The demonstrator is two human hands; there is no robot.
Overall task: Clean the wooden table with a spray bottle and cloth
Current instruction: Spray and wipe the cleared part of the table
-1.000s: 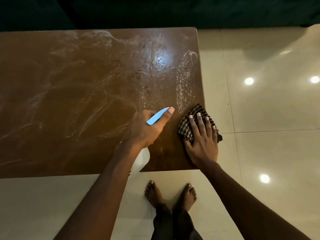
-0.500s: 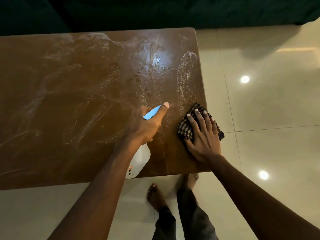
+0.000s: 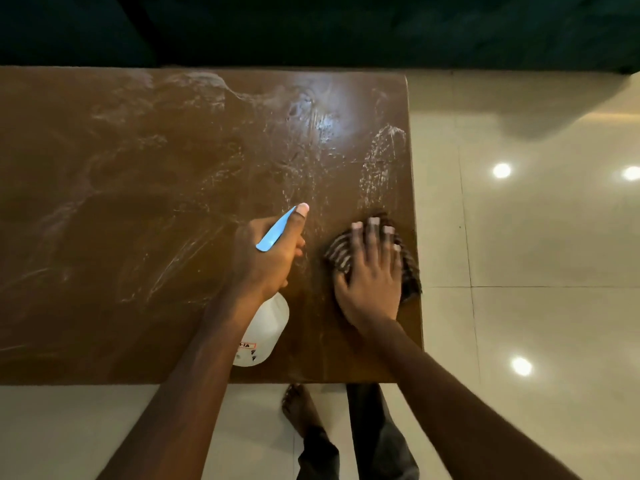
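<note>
The brown wooden table (image 3: 138, 209) fills the left and middle of the view, streaked with wet whitish smears. My left hand (image 3: 266, 254) grips a white spray bottle (image 3: 265, 330) with a light blue trigger head, its thumb lying along the blue part. To its right, my right hand (image 3: 372, 282) lies flat with spread fingers on a dark checked cloth (image 3: 337, 252), pressing it onto the table near the right edge. Part of the cloth hangs over that edge.
Glossy cream floor tiles (image 3: 536, 237) with bright lamp reflections lie right of the table. A dark sofa or wall (image 3: 311, 26) runs along the far side. My bare foot (image 3: 299, 407) and dark trouser legs stand at the table's near edge.
My right hand has slid the cloth a little nearer and along the right edge. The left hand with the bottle has stayed nearly in place. I have stepped closer to the table.
</note>
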